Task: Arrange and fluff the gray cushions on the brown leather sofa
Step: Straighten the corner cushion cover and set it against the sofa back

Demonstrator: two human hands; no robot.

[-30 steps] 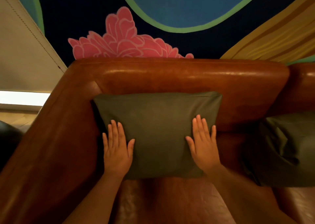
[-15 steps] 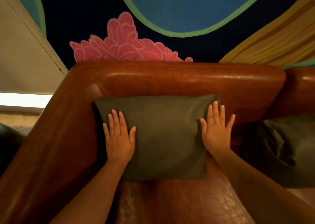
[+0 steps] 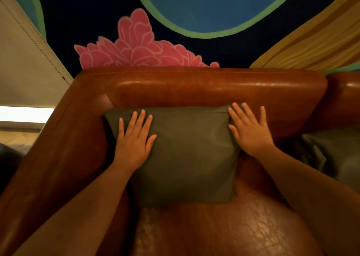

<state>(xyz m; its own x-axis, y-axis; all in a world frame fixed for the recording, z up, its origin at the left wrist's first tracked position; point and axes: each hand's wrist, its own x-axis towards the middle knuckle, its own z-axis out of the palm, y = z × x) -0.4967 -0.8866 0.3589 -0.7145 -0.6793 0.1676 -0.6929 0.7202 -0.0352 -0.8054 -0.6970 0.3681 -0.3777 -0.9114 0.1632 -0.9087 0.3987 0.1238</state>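
A gray cushion (image 3: 187, 150) leans against the backrest of the brown leather sofa (image 3: 204, 88), in the sofa's left corner. My left hand (image 3: 134, 141) lies flat on the cushion's upper left part, fingers straight and spread. My right hand (image 3: 249, 131) presses flat on the cushion's upper right corner, its fingers reaching onto the backrest. A second gray cushion (image 3: 331, 154), crumpled, sits on the seat at the right edge, partly cut off by the frame.
The sofa's left armrest (image 3: 58, 148) runs down the left side. Behind the backrest is a wall painted with a pink flower (image 3: 136, 49) and blue and yellow shapes. A pale blind (image 3: 25, 71) hangs at the far left.
Both hands have slid up the cushion toward its top edge. My right hand moved from the cushion's right face to its upper right corner. The view has come closer.
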